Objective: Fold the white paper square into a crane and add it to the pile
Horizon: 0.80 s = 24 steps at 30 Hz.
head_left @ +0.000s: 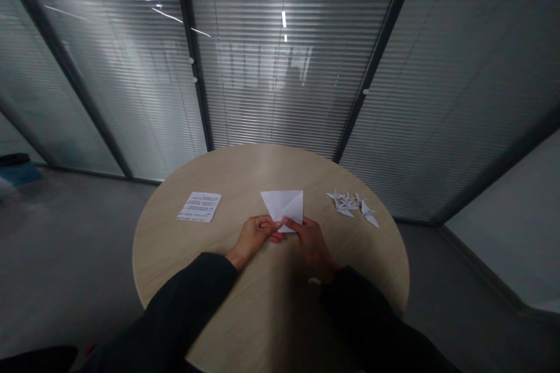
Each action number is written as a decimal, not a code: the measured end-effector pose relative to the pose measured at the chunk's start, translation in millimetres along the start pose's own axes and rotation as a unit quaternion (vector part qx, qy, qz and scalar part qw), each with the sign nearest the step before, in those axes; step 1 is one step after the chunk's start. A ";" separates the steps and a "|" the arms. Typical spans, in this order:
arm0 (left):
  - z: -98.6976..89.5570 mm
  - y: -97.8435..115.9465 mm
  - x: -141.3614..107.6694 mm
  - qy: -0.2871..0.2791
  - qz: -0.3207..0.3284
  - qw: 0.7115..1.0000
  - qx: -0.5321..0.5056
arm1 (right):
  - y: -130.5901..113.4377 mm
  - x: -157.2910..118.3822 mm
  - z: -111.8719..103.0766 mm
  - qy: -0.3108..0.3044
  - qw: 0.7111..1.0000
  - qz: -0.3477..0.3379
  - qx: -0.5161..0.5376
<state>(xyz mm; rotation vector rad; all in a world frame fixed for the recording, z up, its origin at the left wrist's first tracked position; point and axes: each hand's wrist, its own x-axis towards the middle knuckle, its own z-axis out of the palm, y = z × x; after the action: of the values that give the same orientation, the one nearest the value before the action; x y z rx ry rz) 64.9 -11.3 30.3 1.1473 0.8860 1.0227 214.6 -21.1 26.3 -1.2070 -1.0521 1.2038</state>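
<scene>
A partly folded sheet of white paper with crease lines is held between my two hands over the middle of the round table. My left hand pinches its lower left edge, the fingers curled together. On the lower right part, my right hand presses with the thumb on top; its other fingers are partly hidden behind the paper. Off to the right lies a pile of small folded white paper cranes. Printed square paper sheets rest on the left side of the table.
Glass partitions with blinds and dark frames stand just beyond the table's far edge. Grey floor surrounds the table. A blue object with a dark top, possibly a bin, is at the far left. A white wall rises at the right.
</scene>
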 end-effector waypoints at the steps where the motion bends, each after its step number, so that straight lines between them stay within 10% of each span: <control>1: -0.2 -0.2 0.5 -0.002 0.004 1.000 0.007 | 0.7 0.5 0.1 0.001 1.000 -0.003 0.001; 12: -3.8 3.5 -4.5 0.029 0.119 0.976 0.182 | 9.9 2.9 1.8 -0.028 0.998 -0.002 0.057; 24: -8.5 4.6 -0.8 0.046 0.129 0.979 0.149 | 10.3 2.2 0.3 -0.033 0.999 0.006 0.019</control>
<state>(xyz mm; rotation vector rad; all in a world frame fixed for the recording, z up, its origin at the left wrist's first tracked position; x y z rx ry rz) 55.8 -9.1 33.1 1.5075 1.0054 1.1883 213.6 -19.1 16.0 -1.1524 -1.0674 1.2749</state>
